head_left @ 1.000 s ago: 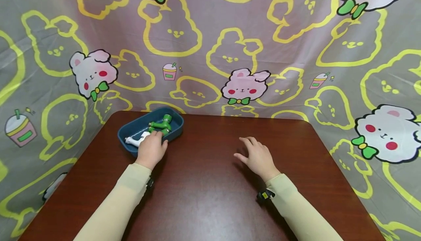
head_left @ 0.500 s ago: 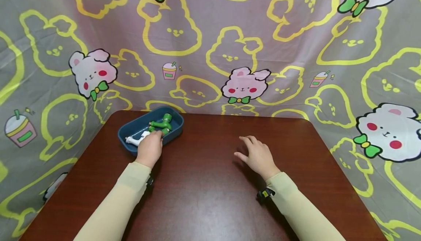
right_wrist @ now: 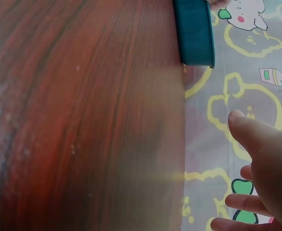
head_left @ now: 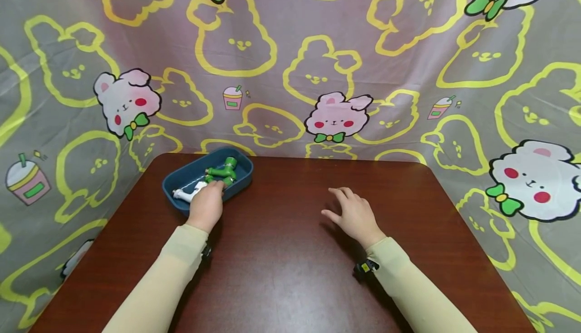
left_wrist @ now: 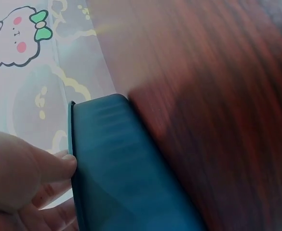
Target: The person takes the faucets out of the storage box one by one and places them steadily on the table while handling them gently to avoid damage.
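One left hand [head_left: 206, 207] and one right hand [head_left: 357, 219], making two. Two pale sleeves [head_left: 152, 280]. Two dark wrist cameras [head_left: 365, 268]. One brown table [head_left: 281, 242]. One blue tub [head_left: 191, 175]. Inside it, one visible white piece [head_left: 184, 195], plus green pieces [head_left: 222, 172] that overlap, so their exact number cannot be told. On the patterned cloth [head_left: 281, 35] in the head view, three printed drink cups [head_left: 233, 98] and five green bows [head_left: 330, 137].
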The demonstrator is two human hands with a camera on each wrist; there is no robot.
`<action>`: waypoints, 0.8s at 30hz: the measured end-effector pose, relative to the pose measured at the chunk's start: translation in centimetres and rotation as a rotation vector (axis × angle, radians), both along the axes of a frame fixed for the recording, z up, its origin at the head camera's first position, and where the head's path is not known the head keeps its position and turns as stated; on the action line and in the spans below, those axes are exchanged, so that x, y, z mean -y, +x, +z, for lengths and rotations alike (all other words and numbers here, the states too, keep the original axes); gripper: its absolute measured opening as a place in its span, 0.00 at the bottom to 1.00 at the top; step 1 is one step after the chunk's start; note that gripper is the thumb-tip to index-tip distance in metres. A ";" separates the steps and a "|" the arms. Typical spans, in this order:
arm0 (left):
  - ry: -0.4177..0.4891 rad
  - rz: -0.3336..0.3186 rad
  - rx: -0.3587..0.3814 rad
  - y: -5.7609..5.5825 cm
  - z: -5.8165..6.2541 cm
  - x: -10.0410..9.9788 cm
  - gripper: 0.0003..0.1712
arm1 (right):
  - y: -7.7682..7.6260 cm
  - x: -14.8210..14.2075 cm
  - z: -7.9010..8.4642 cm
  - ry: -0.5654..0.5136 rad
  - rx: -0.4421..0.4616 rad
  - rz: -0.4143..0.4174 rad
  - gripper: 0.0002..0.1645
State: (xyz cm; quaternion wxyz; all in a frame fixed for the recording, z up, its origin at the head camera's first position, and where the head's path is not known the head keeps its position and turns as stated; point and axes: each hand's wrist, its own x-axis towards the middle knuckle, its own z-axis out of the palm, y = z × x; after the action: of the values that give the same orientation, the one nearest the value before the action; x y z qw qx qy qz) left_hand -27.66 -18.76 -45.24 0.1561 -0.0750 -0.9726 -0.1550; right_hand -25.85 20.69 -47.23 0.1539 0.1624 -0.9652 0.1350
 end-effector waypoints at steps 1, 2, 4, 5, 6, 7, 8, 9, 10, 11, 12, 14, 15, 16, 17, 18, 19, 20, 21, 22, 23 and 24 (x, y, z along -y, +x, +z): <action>0.002 -0.001 0.001 0.0 0.0 0.0 0.11 | 0.0 0.1 0.0 -0.003 0.001 0.001 0.41; 0.003 -0.003 -0.001 0.0 0.0 0.0 0.11 | 0.0 0.1 0.1 -0.004 0.001 0.000 0.41; 0.008 -0.006 0.000 -0.1 0.1 0.0 0.11 | 0.0 0.2 0.2 -0.005 0.004 -0.002 0.41; 0.010 -0.007 -0.001 -0.1 0.2 0.0 0.11 | 0.0 0.2 0.3 -0.004 0.004 -0.003 0.41; 0.011 -0.009 0.000 -0.1 0.2 0.0 0.11 | -0.1 0.2 0.3 -0.005 0.003 -0.003 0.41; 0.012 -0.011 0.001 -0.1 0.2 0.0 0.12 | -0.1 0.2 0.4 -0.006 0.003 -0.003 0.41; 0.010 -0.012 0.001 -0.2 0.3 0.0 0.12 | -0.1 0.2 0.4 -0.006 0.003 -0.003 0.40; 0.010 -0.011 0.001 -0.2 0.3 0.0 0.12 | -0.1 0.2 0.4 -0.001 0.002 -0.004 0.40; 0.009 -0.012 0.000 -0.2 0.3 0.0 0.12 | -0.1 0.1 0.4 0.000 0.001 -0.002 0.41; 0.008 -0.012 0.002 -0.2 0.3 0.0 0.12 | -0.1 0.1 0.4 0.002 0.000 -0.003 0.41; 0.007 -0.014 0.003 -0.2 0.3 0.0 0.12 | -0.2 0.1 0.4 0.002 0.000 -0.002 0.41; 0.008 -0.016 0.000 -0.2 0.3 0.0 0.12 | -0.2 0.0 0.4 0.003 0.003 -0.003 0.41; 0.010 -0.017 0.000 -0.1 0.3 0.0 0.13 | -0.2 0.0 0.4 0.002 0.003 -0.004 0.41; 0.012 -0.017 0.000 -0.1 0.3 0.0 0.13 | -0.3 0.0 0.4 -0.002 0.005 -0.002 0.41; 0.013 -0.019 0.002 0.0 0.2 -0.1 0.13 | -0.3 0.0 0.4 -0.006 0.008 -0.002 0.41; 0.015 -0.019 -0.001 0.0 0.2 -0.2 0.13 | -0.3 0.0 0.3 -0.006 0.009 -0.001 0.41; 0.015 -0.019 -0.003 0.1 0.2 -0.3 0.12 | -0.3 0.0 0.3 -0.005 0.011 -0.002 0.41; 0.016 -0.019 -0.004 0.1 0.2 -0.4 0.12 | -0.3 0.0 0.3 -0.005 0.014 -0.003 0.41; 0.016 -0.021 -0.005 0.1 0.1 -0.5 0.12 | -0.3 0.0 0.3 -0.006 0.016 -0.004 0.41; 0.014 -0.025 -0.008 0.1 0.1 -0.6 0.12 | -0.2 0.0 0.2 -0.006 0.019 -0.005 0.41; 0.015 -0.029 -0.012 0.1 0.0 -0.7 0.11 | -0.2 0.0 0.2 -0.008 0.021 -0.007 0.41; 0.016 -0.031 -0.015 0.1 0.0 -0.8 0.11 | -0.2 0.0 0.2 -0.008 0.023 -0.008 0.41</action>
State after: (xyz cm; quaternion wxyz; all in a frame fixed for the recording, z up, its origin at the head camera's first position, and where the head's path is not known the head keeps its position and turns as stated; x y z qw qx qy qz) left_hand -27.57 -17.97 -45.25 0.1615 -0.0901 -0.9689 -0.1646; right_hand -26.03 20.72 -47.07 0.1438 0.1564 -0.9671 0.1400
